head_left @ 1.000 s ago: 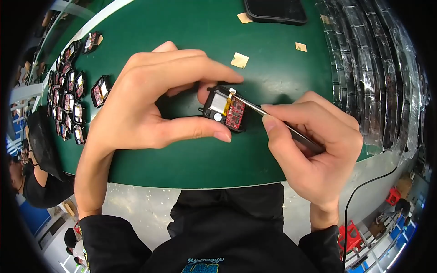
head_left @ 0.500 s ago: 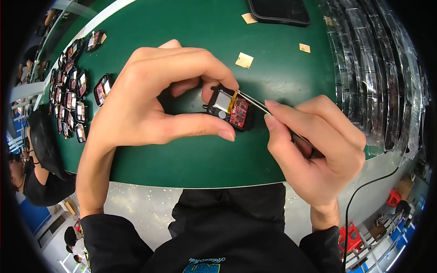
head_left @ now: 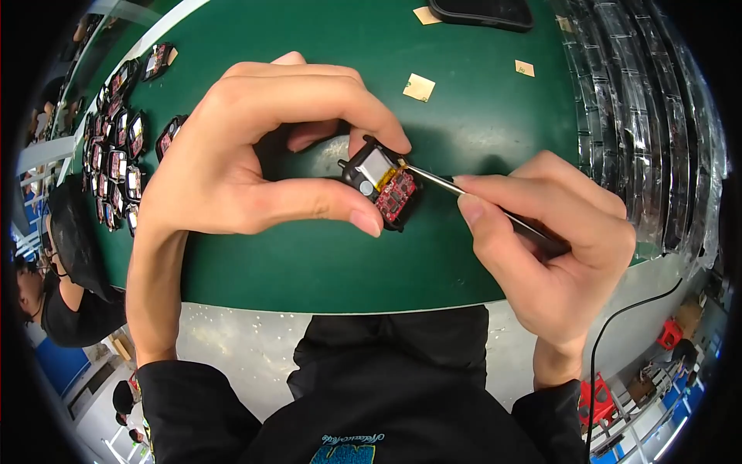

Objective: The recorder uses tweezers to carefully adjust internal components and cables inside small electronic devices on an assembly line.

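Observation:
Between the thumb and fingers of my left hand [head_left: 255, 147] is a small black device housing [head_left: 357, 174], held a little above the green table. A silvery battery [head_left: 374, 165] with yellow tape and a red circuit board [head_left: 396, 195] lie side by side inside it. My right hand [head_left: 560, 247] is closed in a pinch around metal tweezers [head_left: 444, 183]. The tweezer tips reach the housing's upper right edge, beside the battery and board. Whether they grip a part there is too small to tell.
Several similar opened housings [head_left: 117, 165] are grouped at the left of the green table [head_left: 325, 278]. Small tan paper pieces [head_left: 418, 87] and a black phone-like slab [head_left: 483, 11] lie at the far side. Stacked clear plastic trays [head_left: 618, 131] line the right edge. Another person [head_left: 73, 301] sits at the left.
The housing has turned clockwise and shifted slightly left in my left hand. My right hand has moved a little right, and its tweezers lie at a flatter angle.

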`<state>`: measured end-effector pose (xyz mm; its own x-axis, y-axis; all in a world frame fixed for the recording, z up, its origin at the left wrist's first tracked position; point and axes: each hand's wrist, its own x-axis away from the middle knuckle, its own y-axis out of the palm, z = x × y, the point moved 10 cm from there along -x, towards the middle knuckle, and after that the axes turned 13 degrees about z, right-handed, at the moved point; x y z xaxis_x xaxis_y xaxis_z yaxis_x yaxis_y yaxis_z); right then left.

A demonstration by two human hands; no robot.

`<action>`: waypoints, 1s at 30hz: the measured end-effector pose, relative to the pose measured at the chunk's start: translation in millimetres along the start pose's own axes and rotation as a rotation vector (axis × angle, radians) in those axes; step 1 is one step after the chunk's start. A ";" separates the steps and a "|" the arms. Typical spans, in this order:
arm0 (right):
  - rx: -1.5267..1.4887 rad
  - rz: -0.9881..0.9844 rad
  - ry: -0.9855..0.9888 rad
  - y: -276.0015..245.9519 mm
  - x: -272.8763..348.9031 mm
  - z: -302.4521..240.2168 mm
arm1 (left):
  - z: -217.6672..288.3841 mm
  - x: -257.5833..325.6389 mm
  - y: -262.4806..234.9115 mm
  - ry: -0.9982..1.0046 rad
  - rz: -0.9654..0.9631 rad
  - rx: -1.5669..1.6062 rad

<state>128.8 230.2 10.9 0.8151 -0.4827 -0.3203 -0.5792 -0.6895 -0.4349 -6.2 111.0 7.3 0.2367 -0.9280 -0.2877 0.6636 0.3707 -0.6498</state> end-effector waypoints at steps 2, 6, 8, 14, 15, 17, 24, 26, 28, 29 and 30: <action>0.000 -0.009 0.003 1.8 -0.5 1.1 | -1.2 1.3 0.9 0.002 -0.017 -0.034; -0.003 -0.005 0.021 2.0 0.8 2.6 | 0.4 0.3 1.9 0.008 -0.022 -0.023; -0.001 -0.010 0.011 2.5 0.2 1.5 | 2.2 0.0 2.7 0.028 -0.021 -0.019; -0.012 -0.003 -0.005 3.4 -0.2 0.9 | 4.3 0.1 4.0 0.028 -0.026 -0.009; -0.017 0.001 -0.011 3.4 -0.3 0.3 | 3.8 0.0 4.9 0.028 -0.026 -0.009; -0.013 -0.001 -0.014 3.4 -0.2 0.2 | 6.6 0.3 4.8 0.067 -0.004 0.007; 0.039 -0.011 -0.020 3.8 1.2 -2.2 | 9.4 0.7 4.8 0.094 -0.028 0.004; 0.035 -0.009 -0.018 4.8 1.6 -1.9 | 10.0 1.1 4.1 0.096 -0.021 -0.002; 0.037 -0.005 -0.013 5.0 2.1 -1.7 | 9.4 0.8 4.0 0.076 -0.023 -0.002; 0.025 -0.001 0.000 5.0 2.2 -1.0 | 8.0 0.8 4.7 0.059 -0.027 -0.002; 0.011 0.004 0.012 5.1 2.0 -0.5 | 8.1 1.0 5.1 0.056 -0.026 -0.003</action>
<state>127.5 225.4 8.5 0.8130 -0.4917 -0.3120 -0.5823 -0.6819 -0.4426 3.2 111.7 9.4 0.1794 -0.9337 -0.3099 0.6666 0.3470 -0.6597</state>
